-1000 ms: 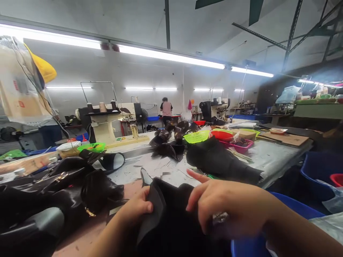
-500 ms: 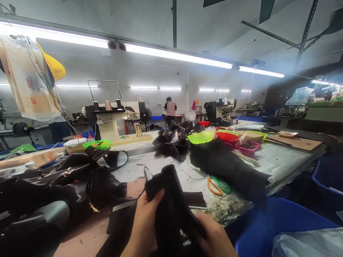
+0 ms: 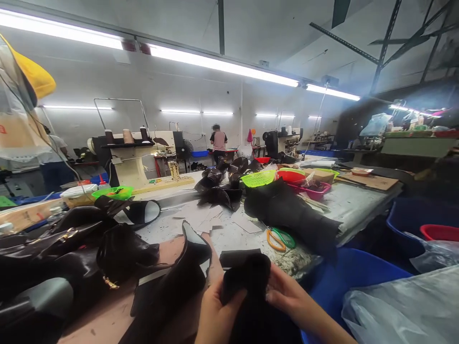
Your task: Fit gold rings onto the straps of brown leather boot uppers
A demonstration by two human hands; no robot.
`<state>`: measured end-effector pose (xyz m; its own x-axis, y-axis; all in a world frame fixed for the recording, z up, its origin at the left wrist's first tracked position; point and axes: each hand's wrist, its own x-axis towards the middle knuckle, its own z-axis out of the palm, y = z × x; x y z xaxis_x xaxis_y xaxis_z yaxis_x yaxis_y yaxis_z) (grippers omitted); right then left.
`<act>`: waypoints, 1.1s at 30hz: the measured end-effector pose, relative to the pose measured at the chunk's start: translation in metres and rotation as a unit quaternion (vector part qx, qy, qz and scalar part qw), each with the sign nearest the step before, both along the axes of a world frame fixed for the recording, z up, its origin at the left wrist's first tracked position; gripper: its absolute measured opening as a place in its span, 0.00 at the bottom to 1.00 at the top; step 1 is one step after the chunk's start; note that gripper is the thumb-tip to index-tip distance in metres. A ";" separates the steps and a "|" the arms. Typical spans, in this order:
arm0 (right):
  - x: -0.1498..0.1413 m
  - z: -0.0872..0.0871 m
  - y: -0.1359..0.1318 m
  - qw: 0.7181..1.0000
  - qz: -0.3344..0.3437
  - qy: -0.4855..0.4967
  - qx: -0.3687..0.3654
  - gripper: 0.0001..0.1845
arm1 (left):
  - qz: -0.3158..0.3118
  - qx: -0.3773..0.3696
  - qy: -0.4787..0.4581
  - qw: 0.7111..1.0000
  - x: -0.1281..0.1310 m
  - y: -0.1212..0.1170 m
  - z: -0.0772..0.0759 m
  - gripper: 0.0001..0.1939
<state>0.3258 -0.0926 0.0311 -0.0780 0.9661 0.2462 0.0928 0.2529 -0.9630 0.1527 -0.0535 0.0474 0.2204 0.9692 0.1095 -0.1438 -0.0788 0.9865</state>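
Note:
Close to my body, a folded black piece of soft material (image 3: 251, 291), leather or cloth, is between my two hands. My left hand (image 3: 217, 306) is closed on its left edge, thumb on top. On the opposite edge my right hand (image 3: 287, 296) pinches it. Left of it lies a dark piece with a pale lining (image 3: 195, 260), its upper end curled up. Just beyond my hands is a small flat black strip (image 3: 239, 257). Scissors (image 3: 279, 239) with orange and green handles rest farther up the table.
Glossy dark leather pieces (image 3: 89, 251) with gold fittings pile up at left. Black material (image 3: 292, 212) drapes over the table's right side near a lime basket (image 3: 258, 178). A blue bin (image 3: 353, 267) and plastic bag (image 3: 401, 306) stand right. Behind are a sewing machine (image 3: 132, 165) and a person (image 3: 218, 142).
The folded piece has moved right and lower in my hands, and my right hand now pinches its upper edge. The curled lined piece beside it shows more. My view has turned right.

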 end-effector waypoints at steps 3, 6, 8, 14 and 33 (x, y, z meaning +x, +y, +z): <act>-0.014 0.010 0.003 0.999 -0.008 0.011 0.048 0.24 | 0.049 0.018 -0.019 0.998 0.006 -0.011 -0.003 0.13; -0.023 0.013 0.001 0.998 -0.017 -0.029 0.061 0.20 | 0.074 0.004 -0.019 0.997 0.003 -0.013 -0.008 0.12; -0.026 0.010 0.000 0.998 -0.030 -0.033 0.046 0.20 | 0.063 -0.022 -0.021 0.998 -0.001 -0.011 -0.014 0.12; -0.035 0.004 0.008 0.999 -0.044 0.010 -0.011 0.21 | 0.032 -0.051 -0.029 0.998 -0.004 -0.010 -0.024 0.18; -0.041 0.026 0.056 0.994 -0.057 0.042 -0.087 0.20 | 0.026 0.038 0.045 0.998 -0.048 0.022 0.004 0.12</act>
